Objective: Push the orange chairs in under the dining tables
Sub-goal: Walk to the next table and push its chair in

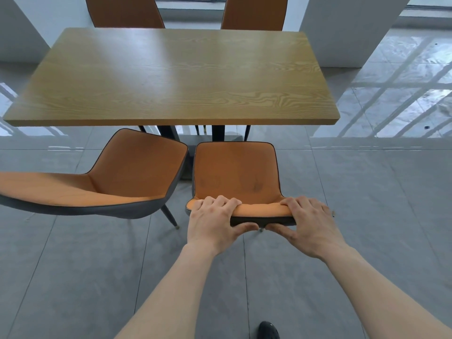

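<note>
Orange upholstery fills the middle of the frame, where a person's left hand (213,221) and right hand (308,223) clamp the top edge of the near chair (236,171), fingers curled over the backrest, thumbs pressed under its dark rim. Its seat stops just short of the wooden dining table (171,77), whose near edge runs across the centre. A second chair (97,177) sits angled at lower left, its seat close beside the first. Two more chair backs (123,11) rise past the table's far edge. Grey tiled floor (367,204) lies open at right; a black shoe (268,330) shows at bottom.
</note>
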`<act>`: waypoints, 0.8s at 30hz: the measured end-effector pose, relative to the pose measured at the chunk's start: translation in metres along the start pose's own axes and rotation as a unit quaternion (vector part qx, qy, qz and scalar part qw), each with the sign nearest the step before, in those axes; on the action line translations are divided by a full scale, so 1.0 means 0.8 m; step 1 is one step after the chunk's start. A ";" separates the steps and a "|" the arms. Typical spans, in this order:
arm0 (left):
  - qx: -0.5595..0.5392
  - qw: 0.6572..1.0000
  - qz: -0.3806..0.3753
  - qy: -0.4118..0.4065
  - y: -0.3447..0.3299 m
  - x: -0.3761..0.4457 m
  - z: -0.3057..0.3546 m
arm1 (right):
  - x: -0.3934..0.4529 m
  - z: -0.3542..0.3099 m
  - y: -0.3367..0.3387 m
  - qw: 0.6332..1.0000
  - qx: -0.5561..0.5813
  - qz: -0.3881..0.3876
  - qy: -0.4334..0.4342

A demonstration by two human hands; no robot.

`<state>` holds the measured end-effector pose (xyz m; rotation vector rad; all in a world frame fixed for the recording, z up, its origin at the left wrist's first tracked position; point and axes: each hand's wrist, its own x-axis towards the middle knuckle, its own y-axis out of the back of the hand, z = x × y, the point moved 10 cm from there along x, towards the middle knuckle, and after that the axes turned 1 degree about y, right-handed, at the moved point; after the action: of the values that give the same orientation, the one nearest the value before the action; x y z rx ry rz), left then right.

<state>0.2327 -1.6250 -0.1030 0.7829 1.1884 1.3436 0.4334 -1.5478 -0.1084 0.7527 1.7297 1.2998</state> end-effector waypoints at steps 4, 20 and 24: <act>-0.004 1.000 0.000 0.004 -0.001 0.002 0.004 | 0.003 0.005 0.002 1.000 -0.002 -0.008 0.002; 0.002 1.000 -0.014 0.006 -0.006 0.008 0.012 | 0.007 0.019 -0.004 1.000 0.010 -0.006 0.007; -0.012 1.000 -0.019 0.013 -0.001 0.003 0.013 | 0.005 0.017 0.004 1.000 0.021 -0.013 0.009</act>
<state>0.2427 -1.6208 -0.1011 0.7246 1.1991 1.3379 0.4430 -1.5373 -0.1083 0.7421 1.7814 1.2597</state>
